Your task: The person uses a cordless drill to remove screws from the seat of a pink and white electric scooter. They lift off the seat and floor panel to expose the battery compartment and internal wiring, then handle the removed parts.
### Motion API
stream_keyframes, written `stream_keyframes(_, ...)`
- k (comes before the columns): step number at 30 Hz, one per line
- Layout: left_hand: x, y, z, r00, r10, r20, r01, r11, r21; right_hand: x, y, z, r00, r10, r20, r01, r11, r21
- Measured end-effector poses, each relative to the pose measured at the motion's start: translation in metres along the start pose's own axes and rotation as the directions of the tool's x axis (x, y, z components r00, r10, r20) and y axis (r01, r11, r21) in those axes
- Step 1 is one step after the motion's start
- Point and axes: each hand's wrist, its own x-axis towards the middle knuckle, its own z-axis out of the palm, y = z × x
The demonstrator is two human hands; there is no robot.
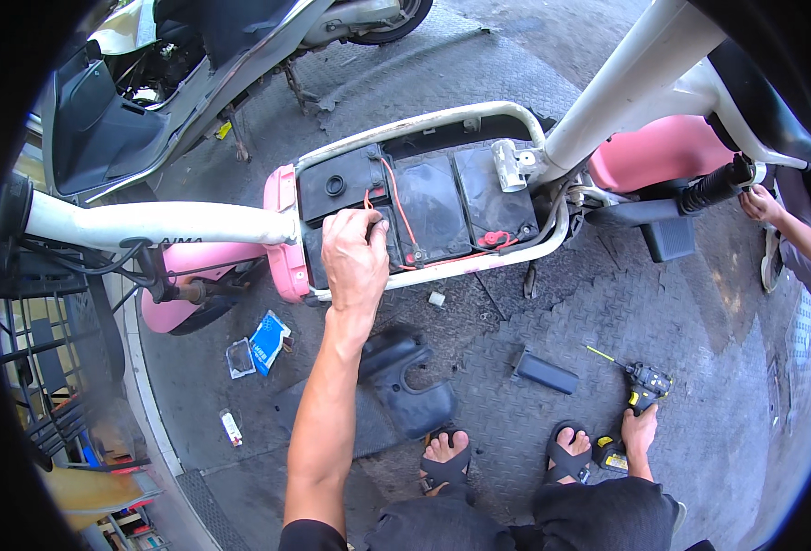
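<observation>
My left hand [357, 259] reaches over the pink-and-white electric bike's open battery bay. Its fingers are pinched at the near corner of a black battery box, beside a short red wire [367, 198]. What the fingertips hold is hidden beneath them. Another red wire [398, 204] runs between that box and the middle black battery [435, 209]. A third battery [495, 197] lies to its right, with a red terminal cover [493, 239]. Low at the right, my right hand [640, 430] is wrapped round the grip of a cordless drill [649, 381], its long bit pointing up and left.
A black plastic cover [405, 399] and black oblong case [546, 371] lie on the ground before me. Blue packet [268, 342], white cap [437, 298] and small tube [231, 428] lie nearby. Another person's hand [762, 204] is at the bike's right end. A scooter [185, 101] stands behind.
</observation>
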Motion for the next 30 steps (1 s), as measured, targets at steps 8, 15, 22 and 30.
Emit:
stream_keyframes(8,0.018,-0.012,-0.009,0.973,-0.099,0.211,0.128,0.983,-0.13,0.002,0.001,0.001,1.0,0.026,0.004,-0.026,1.0,-0.012)
stream_keyframes(15,0.03,-0.026,-0.008,0.94,-0.01,0.34,0.02,0.999,-0.026,-0.001,0.0,0.0,0.999,-0.025,-0.023,0.025,1.0,-0.001)
stream_keyframes(22,0.025,-0.03,-0.006,0.939,0.108,0.327,-0.109,0.994,-0.017,0.0,0.001,0.002,0.999,-0.027,-0.034,0.027,1.0,0.003)
stream_keyframes(30,0.013,-0.006,-0.018,0.924,0.135,0.357,-0.039,0.964,-0.264,0.0,0.001,0.002,0.999,-0.033,-0.04,0.032,0.999,-0.017)
